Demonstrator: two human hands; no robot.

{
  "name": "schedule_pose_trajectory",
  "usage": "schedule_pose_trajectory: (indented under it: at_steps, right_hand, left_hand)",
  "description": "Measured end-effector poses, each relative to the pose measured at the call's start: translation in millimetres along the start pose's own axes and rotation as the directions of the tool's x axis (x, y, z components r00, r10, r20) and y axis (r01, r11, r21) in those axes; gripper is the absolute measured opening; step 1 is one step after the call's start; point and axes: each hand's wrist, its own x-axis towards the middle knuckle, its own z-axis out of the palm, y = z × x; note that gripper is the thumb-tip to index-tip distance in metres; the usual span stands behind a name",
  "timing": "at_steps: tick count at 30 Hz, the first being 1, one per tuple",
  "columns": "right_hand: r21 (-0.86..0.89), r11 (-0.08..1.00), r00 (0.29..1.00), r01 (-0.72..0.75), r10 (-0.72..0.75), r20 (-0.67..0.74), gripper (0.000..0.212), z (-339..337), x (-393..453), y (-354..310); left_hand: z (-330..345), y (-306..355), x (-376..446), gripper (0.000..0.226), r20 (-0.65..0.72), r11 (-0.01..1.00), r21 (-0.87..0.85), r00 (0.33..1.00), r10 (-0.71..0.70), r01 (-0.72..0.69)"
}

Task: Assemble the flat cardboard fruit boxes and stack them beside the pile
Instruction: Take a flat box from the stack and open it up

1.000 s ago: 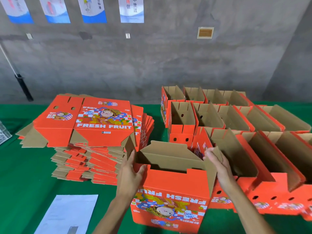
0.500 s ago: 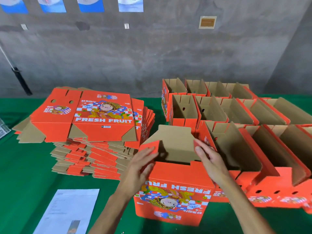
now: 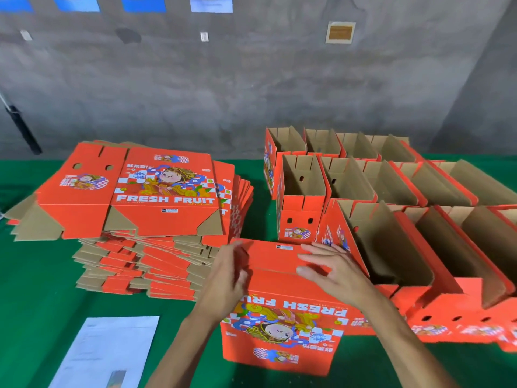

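At 6 o'clock on worktop (image 3: 33, 289) | left hand (image 3: 228, 278), right hand (image 3: 333, 271) fingers flat on box (image 3: 282, 312) flaps | press evenly until flaps lock.

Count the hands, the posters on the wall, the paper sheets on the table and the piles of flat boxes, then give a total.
Hands: 2, left hand and right hand
Posters: 4
Paper sheets: 1
Piles of flat boxes: 1
Total: 8

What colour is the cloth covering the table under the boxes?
Green; the head view shows the table cloth plainly, beside the flat pile.
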Motion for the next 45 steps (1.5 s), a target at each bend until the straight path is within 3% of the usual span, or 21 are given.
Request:
schedule_pose_trajectory:
  at_steps: [3,9,15,16,18,21,27,30,32,34,36,39,45]
  right_hand:
    - [-0.048,0.999,1.0,-0.024,0.024,0.004,0.04,1,6,3]
    - [-0.352,0.931,0.982,-0.094,0.145,0.122,0.073,4,28,1]
    - [-0.382,0.916,0.979,-0.124,0.176,0.103,0.073,6,21,2]
    - [-0.329,0.928,0.974,-0.176,0.213,0.079,0.07,6,18,3]
    - [-0.065,0.941,0.943,-0.331,0.332,0.004,0.061,4,15,3]
    - [0.282,0.819,0.84,-0.5,0.538,-0.074,0.055,2,15,2]
    - [0.358,0.63,0.7,-0.689,0.705,0.109,0.064,12,5,7]
    - [0.442,0.556,0.664,-0.704,0.736,0.133,0.064,8,2,5]
    - [0.584,0.403,0.6,-0.705,0.777,0.189,0.063,10,0,5]
    - [0.671,0.181,0.513,-0.719,0.789,0.338,0.068,12,-7,1]
    - [0.643,0.088,0.467,-0.761,0.762,0.448,0.077,10,-17,-1]
    - [0.539,0.135,0.448,-0.831,0.736,0.507,0.086,6,-30,-3]
    - [0.283,0.319,0.424,-0.905,0.735,0.529,0.077,2,-31,5]
  left_hand:
    - [0,-2,1,0.062,0.058,0.99,0.123,0.996,0.061,-0.067]
    - [-1,-5,11,0.05,0.234,0.968,0.248,0.972,-0.02,-0.039]
    - [-4,-2,12,0.046,0.277,0.946,0.318,0.961,-0.028,-0.064]
    - [-4,-1,11,0.046,0.282,0.941,0.333,0.959,-0.033,-0.065]
    - [-6,0,9,0.058,0.323,0.927,0.366,0.945,-0.047,-0.078]
    - [-18,-2,7,0.069,0.387,0.885,0.45,0.919,-0.072,-0.121]
    - [-4,18,14,0.108,0.497,0.758,0.621,0.847,-0.186,-0.198]
    - [8,26,23,0.101,0.517,0.737,0.624,0.844,-0.142,-0.258]
    - [10,20,23,0.099,0.479,0.741,0.617,0.873,-0.087,-0.265]
    - [11,10,18,0.103,0.427,0.742,0.618,0.904,-0.037,-0.261]
    - [11,3,16,0.103,0.399,0.763,0.599,0.917,-0.022,-0.243]
    - [6,0,19,0.102,0.4,0.772,0.587,0.916,-0.014,-0.244]
    - [-13,0,28,0.094,0.436,0.796,0.562,0.899,-0.054,-0.224]
